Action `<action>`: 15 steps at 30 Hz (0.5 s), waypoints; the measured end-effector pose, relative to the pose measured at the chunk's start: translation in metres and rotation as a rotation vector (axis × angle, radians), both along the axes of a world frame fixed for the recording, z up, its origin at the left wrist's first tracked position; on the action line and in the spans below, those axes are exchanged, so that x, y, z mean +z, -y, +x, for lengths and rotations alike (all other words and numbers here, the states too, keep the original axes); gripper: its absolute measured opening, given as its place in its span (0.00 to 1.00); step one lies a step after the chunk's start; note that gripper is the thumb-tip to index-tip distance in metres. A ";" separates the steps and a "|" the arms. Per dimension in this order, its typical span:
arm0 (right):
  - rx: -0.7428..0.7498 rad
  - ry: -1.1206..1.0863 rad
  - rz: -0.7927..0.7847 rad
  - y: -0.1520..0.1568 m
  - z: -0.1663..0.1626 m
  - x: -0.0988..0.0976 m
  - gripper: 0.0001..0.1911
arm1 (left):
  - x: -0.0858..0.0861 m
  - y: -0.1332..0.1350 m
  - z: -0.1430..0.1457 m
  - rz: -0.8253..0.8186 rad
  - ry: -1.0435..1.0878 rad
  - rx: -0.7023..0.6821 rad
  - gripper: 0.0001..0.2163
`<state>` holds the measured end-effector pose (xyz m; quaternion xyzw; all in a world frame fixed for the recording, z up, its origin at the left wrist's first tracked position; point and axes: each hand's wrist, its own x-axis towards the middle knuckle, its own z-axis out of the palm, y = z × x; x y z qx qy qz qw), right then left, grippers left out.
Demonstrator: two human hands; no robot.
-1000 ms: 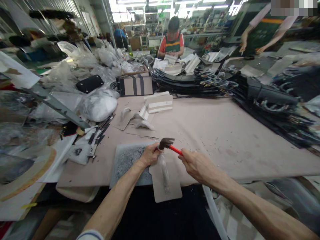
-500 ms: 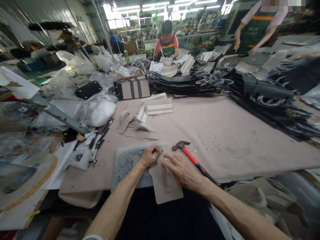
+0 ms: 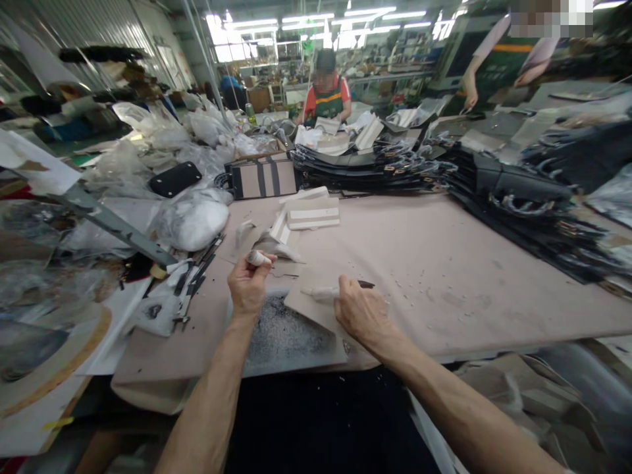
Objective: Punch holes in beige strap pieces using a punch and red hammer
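My left hand [image 3: 247,286] is closed around a short, white-wrapped, cylindrical tool [image 3: 257,258] with a round end. It is raised above the left part of a pale slab [image 3: 291,342], whose surface is speckled with dark marks. My right hand [image 3: 361,308] has its fingers closed on a flat beige panel [image 3: 309,307], which carries a pale raised strip [image 3: 318,292]. The panel overlaps the slab's upper right and is tilted across it. Just behind my right hand shows a dark piece of the hammer head [image 3: 366,284]; the rest of the hammer is hidden.
Beige panels with white strips [image 3: 313,214] lie ahead. A striped box [image 3: 264,176] and piled black bag parts [image 3: 365,168] stand at the back. Plastic bags [image 3: 192,217] and a metal bar [image 3: 116,224] are left. Two people work beyond the table [image 3: 444,263].
My hands have moved apart. The left has lifted away leftward with the wrapped tool. The right has carried the beige panel forward and turned it, covering most of the hammer and exposing more slab.
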<state>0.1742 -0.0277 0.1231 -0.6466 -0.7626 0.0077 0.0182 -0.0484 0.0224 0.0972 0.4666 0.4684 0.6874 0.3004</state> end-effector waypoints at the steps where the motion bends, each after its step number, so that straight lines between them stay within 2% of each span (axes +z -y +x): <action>1: -0.027 -0.036 -0.029 0.000 -0.001 -0.002 0.09 | 0.004 0.001 -0.001 0.001 -0.033 -0.013 0.12; 3: -0.041 -0.123 -0.091 0.004 -0.006 -0.012 0.15 | 0.001 0.003 0.004 -0.047 -0.085 -0.079 0.10; 6: -0.034 -0.262 -0.175 0.018 -0.019 -0.034 0.21 | -0.024 0.003 0.021 -0.167 -0.098 -0.197 0.09; 11: -0.050 -0.351 -0.248 0.035 -0.037 -0.053 0.21 | -0.072 -0.005 0.049 -0.283 -0.013 -0.359 0.14; 15: -0.021 -0.361 -0.279 0.034 -0.033 -0.058 0.18 | -0.090 -0.010 0.059 -0.354 0.023 -0.429 0.17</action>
